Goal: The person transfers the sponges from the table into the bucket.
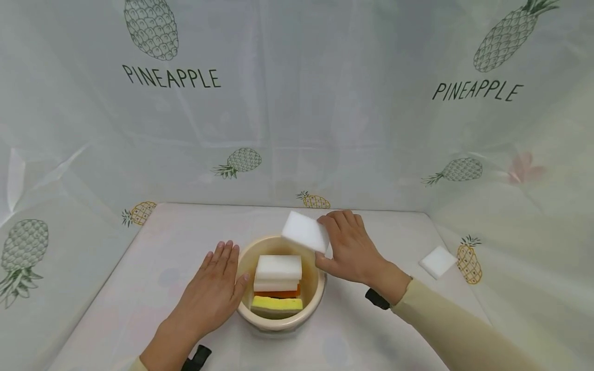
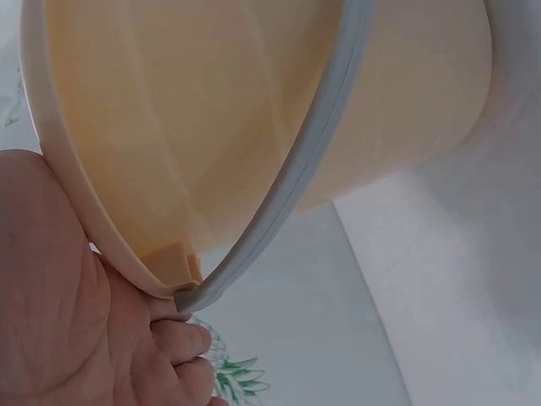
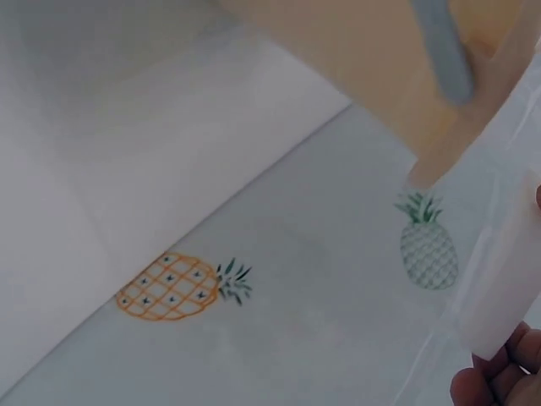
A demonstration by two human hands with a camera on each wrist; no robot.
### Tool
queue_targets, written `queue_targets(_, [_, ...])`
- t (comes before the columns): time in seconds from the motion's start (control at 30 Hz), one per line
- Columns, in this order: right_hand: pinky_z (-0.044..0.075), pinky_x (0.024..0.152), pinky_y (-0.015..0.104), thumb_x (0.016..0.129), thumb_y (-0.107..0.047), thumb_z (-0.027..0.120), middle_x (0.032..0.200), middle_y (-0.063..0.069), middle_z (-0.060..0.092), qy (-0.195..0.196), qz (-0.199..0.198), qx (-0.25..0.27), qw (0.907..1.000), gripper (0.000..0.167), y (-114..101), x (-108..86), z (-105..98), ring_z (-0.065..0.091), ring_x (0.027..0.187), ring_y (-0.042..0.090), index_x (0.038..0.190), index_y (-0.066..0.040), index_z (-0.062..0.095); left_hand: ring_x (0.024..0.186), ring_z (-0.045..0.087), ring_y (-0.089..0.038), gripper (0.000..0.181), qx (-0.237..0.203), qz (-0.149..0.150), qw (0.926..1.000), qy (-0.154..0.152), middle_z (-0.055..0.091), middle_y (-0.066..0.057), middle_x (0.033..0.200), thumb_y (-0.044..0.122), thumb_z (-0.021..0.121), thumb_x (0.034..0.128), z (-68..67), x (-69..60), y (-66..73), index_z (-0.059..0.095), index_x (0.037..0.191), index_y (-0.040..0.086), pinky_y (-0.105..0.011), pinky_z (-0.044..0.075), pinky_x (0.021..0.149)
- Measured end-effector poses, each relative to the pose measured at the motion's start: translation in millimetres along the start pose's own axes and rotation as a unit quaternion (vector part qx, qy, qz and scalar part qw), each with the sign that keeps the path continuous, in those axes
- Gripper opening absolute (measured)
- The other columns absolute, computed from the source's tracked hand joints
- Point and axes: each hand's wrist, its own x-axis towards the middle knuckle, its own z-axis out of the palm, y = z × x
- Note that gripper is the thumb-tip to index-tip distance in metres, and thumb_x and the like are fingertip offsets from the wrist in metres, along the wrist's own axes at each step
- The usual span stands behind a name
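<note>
A cream bucket [image 1: 276, 324] with a grey handle [image 2: 313, 135] stands on the table. Inside it are stacked white sponges [image 1: 278, 268], an orange piece [image 1: 277, 294] and a yellow sponge [image 1: 277, 304] with a darker underside. My left hand [image 1: 211, 291] lies along the bucket's left side, fingers extended, touching the rim. With thumb and fingers my right hand [image 1: 348, 250] pinches a white sponge [image 1: 303, 231], tilted above the bucket's far right rim. The right wrist view shows the held sponge [image 3: 505, 275] edge-on beside the bucket.
Another white sponge [image 1: 438, 262] lies flat at the table's right side. A pale sheet with pineapple prints [image 1: 297, 113] rises behind and on both sides of the table [image 1: 185, 232]. A black strap [image 1: 378, 299] is on the right wrist.
</note>
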Motion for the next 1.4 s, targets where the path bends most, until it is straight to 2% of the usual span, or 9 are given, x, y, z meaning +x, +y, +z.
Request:
queue_targets(0.23, [0.039,0.092,0.042,0.079,-0.031,0.065,0.120,0.006,0.059,-0.028,-0.017,0.027,0.9991,0.051,-16,4.0,3,0.050,0.112,0.026,0.124,-0.008,0.061,0.159,0.026,-0.043,0.069,-0.001,0.002,1.0000,-0.001,0.034,-0.029,0.167,0.040,0.047,0.1121,0.7,-0.4,-0.4,0.035,0.160,-0.009,-0.059,0.024,0.129])
queue_targets(0.77, [0.041,0.092,0.039,0.082,-0.036,0.065,0.127,0.003,0.061,-0.089,-0.057,0.025,0.9941,0.056,-32,4.3,23,0.051,0.116,0.022,0.133,-0.012,0.060,0.159,0.028,-0.043,0.070,-0.006,0.001,1.0000,0.006,0.036,-0.030,0.165,0.040,0.047,0.1122,1.0,-0.1,0.5,0.036,0.159,-0.010,-0.060,0.026,0.128])
queue_targets(0.97, [0.041,0.091,0.039,0.082,-0.039,0.064,0.126,0.002,0.061,-0.093,-0.074,0.022,0.9927,0.058,-35,4.8,28,0.051,0.114,0.021,0.134,-0.012,0.061,0.159,0.026,-0.042,0.071,-0.007,-0.003,1.0000,0.001,0.035,-0.029,0.166,0.042,0.046,0.1123,2.7,-1.1,-0.1,0.034,0.160,-0.010,-0.059,0.025,0.129])
queue_targets(1.23, [0.043,0.094,0.040,0.087,-0.043,0.063,0.134,0.004,0.062,-0.112,-0.070,-0.007,0.9912,0.065,-36,3.4,30,0.053,0.120,0.023,0.143,-0.011,0.059,0.159,0.026,-0.043,0.071,-0.014,-0.002,0.9999,-0.001,0.035,-0.029,0.166,0.041,0.045,0.1126,3.1,-0.9,-0.1,0.034,0.160,-0.010,-0.059,0.024,0.129])
queue_targets(1.4, [0.043,0.093,0.039,0.088,-0.045,0.063,0.132,0.003,0.062,-0.101,-0.066,-0.007,0.9927,0.063,-35,0.2,30,0.053,0.119,0.023,0.141,-0.011,0.060,0.159,0.026,-0.042,0.070,-0.019,-0.004,0.9998,0.000,0.035,-0.029,0.166,0.041,0.045,0.1126,2.4,-1.4,0.5,0.034,0.160,-0.010,-0.060,0.024,0.129])
